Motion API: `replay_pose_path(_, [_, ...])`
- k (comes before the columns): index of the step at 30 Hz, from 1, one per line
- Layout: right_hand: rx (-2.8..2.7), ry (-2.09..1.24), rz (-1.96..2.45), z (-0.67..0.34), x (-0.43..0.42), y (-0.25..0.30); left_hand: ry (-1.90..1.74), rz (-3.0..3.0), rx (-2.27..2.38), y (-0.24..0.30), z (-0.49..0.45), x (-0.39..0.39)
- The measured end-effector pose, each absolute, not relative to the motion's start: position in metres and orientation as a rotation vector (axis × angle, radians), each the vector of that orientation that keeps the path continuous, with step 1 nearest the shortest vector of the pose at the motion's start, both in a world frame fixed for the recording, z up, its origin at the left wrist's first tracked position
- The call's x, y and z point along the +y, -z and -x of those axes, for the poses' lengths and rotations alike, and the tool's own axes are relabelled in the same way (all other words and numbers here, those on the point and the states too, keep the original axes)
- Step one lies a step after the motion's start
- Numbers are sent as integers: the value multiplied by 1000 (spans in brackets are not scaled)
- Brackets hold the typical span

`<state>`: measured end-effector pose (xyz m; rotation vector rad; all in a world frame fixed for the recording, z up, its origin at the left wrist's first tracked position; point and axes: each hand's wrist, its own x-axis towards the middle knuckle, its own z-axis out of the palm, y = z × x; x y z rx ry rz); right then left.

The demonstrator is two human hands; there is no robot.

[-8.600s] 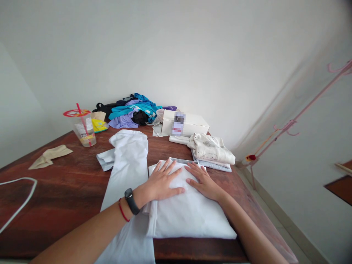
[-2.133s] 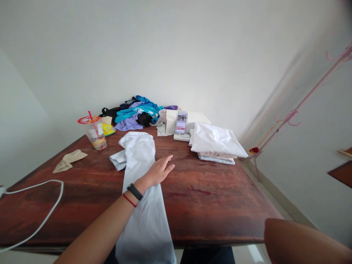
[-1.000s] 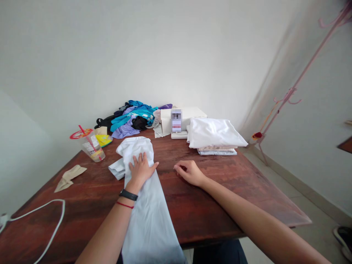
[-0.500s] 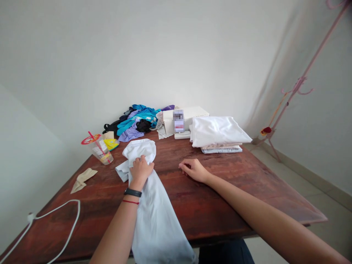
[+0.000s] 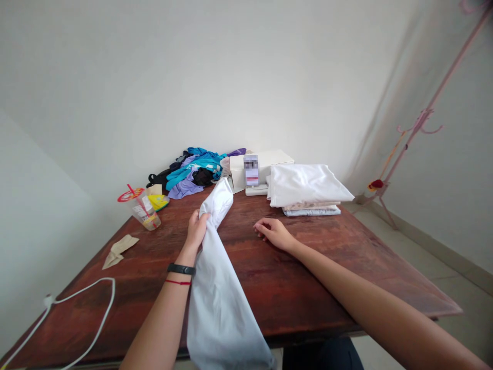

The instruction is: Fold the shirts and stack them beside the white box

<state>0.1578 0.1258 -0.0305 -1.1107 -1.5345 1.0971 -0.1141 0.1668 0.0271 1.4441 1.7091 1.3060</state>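
A long piece of white cloth (image 5: 221, 288) runs from near the middle of the wooden table down over its front edge. My left hand (image 5: 197, 228) is closed round it near its far end, where the cloth bunches and sticks out beyond the fingers. On the bare wood to the right rests my right hand (image 5: 274, 234), its fingers loosely curled with nothing visible in them. Behind that hand lies a stack of folded cloth with a white piece (image 5: 308, 184) on top. Whether the held cloth is a garment, I cannot tell.
A pile of blue, purple and black clothes (image 5: 196, 169) lies against the wall beside a white box (image 5: 273, 158) with a phone-like screen (image 5: 251, 172) before it. Leftward are a plastic cup (image 5: 146, 210), a beige scrap (image 5: 119, 251) and a white cable (image 5: 111, 303). A pink rack (image 5: 442, 87) stands right.
My left hand has gone from lying on top of the white cloth to gripping it. The cloth's far end is now gathered and shifted right. My right hand stays nearly still.
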Motion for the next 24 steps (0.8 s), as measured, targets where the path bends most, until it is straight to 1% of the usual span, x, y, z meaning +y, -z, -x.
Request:
replay_pose_path(4, [-1113, -1376, 1101, -161, 134, 29, -1335, -1232, 1390, -29, 99, 159])
replay_pose_path(8, [-971, -1664, 943, -166, 132, 22, -1201, -991, 1131, -15, 84, 149])
replay_pose_path(11, [-923, -1769, 872, -167, 128, 16, -1101, -1098, 1245, -1, 72, 149])
replay_pose_path(14, [-839, -1773, 866, -166, 126, 14, -1183, -1184, 1358, 10, 65, 151])
replay_pose_path(17, [-849, -1715, 851, -165, 126, 16, -1269, -1439, 1394, 11, 63, 146])
replay_pose_path(20, [-926, -1658, 849, -165, 127, 17, -1280, -1972, 1312, 1, 64, 135])
replay_pose_path(22, [-974, -1637, 856, -165, 125, 17, -1145, -2224, 1176, -8, 63, 127])
replay_pose_path(24, [-1026, -1650, 846, -164, 122, 15, -936, -2331, 1041, -14, 61, 119])
